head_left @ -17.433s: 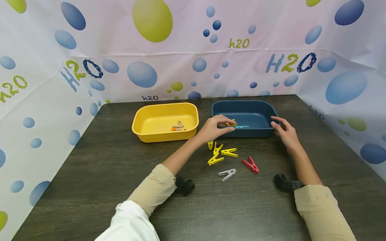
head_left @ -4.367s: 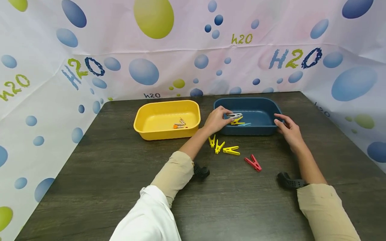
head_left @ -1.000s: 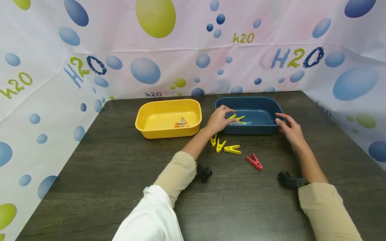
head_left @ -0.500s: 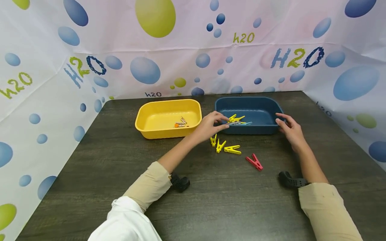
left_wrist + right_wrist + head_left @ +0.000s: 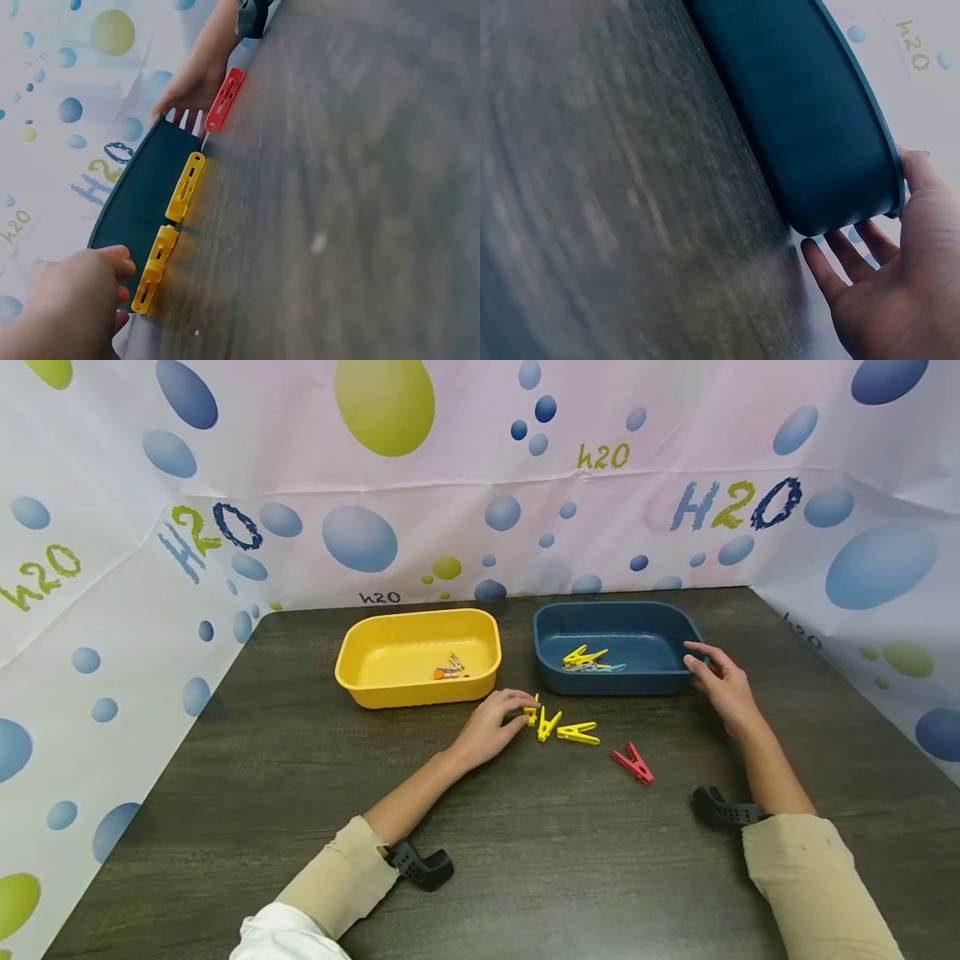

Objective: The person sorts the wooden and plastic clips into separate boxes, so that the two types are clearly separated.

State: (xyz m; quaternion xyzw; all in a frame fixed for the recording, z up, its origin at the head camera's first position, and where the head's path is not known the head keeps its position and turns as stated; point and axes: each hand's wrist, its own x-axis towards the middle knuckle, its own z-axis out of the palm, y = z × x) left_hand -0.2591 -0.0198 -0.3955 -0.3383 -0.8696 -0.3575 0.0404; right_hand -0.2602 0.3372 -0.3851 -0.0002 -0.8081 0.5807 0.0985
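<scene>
My left hand [image 5: 491, 727] is at the leftmost yellow clothespin [image 5: 531, 715], with thumb and fingers apart on its near side; whether they touch it is unclear. Two other yellow clothespins, one in the middle [image 5: 549, 724] and one to its right [image 5: 578, 732], lie beside it. Farther right is a red clothespin [image 5: 633, 763]. The blue basin [image 5: 622, 683] behind them contains yellow clothespins [image 5: 584, 655], a grey one [image 5: 579, 667] and a light blue one [image 5: 611, 668]. At the basin's right end my right hand [image 5: 725, 692] rests against the rim, fingers spread along the outside [image 5: 866, 262].
To the left of the blue basin stands a yellow basin [image 5: 412, 693] with several small clips [image 5: 450, 670] inside. A printed sheet [image 5: 450, 485] rises behind the dark wooden table [image 5: 300, 760] and along both sides.
Over the earlier frames, the grey clothespin and a yellow one went from the table into the blue basin. Lately my left hand has drawn back leftward to the table clothespins. My right hand stays put.
</scene>
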